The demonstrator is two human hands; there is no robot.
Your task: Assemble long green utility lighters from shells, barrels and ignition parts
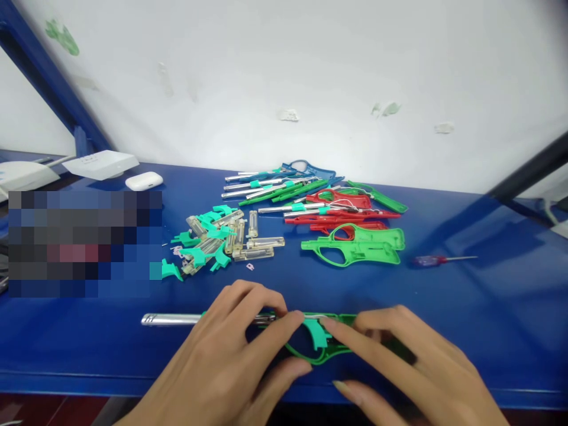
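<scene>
Shell [331,353]: by the front of table [470,319]; probably light, stiff, best steadied by its edges.
Trigger [318,335]: likely slippery.
Left hand [235,349], right hand [408,349]: fingers bent narrowly over it; grip cannot be told.

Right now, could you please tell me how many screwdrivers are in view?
1: the purple-handled screwdriver lies on the blue table beyond the right hand, to the right of the light green casing pieces. Another could be hidden by the pixelated area.

Bare hands [222,355] with slender fingers [368,350]; the right thumbnail [343,387], somewhat blurred, seems pointed.
</scene>
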